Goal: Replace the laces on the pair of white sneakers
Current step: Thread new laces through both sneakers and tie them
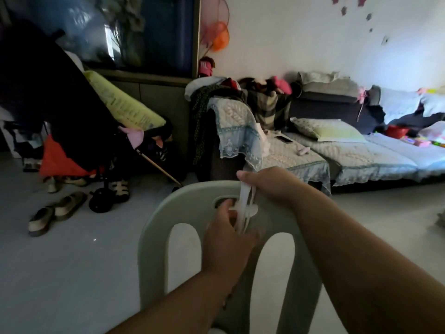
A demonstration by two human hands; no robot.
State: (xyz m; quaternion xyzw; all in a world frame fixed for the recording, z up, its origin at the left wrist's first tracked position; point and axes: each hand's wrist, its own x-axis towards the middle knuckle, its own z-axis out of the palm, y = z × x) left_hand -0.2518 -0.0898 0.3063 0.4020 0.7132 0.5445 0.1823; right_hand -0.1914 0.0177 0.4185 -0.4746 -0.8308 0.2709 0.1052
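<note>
— Where are the laces [243,208]?
— Dead centre, before the chair back [183,201]. At 12 o'clock the right hand [267,186] pinches their top; at 6 the left hand [226,239] grips them, probably pulling them straight.

There is one view only, from a camera on the person's head. It faces forward and a little down. Both forearms come in from the bottom edge, so the left hand [226,235] and the right hand [267,186], with the white laces [244,208] between them, are very near the lens. The chair [190,206] back stands just behind them, low in the middle. The floor [72,261] spreads out on the left. Farther away are the stroller [72,116] at the left and the sofa [361,150] at the right.
</note>
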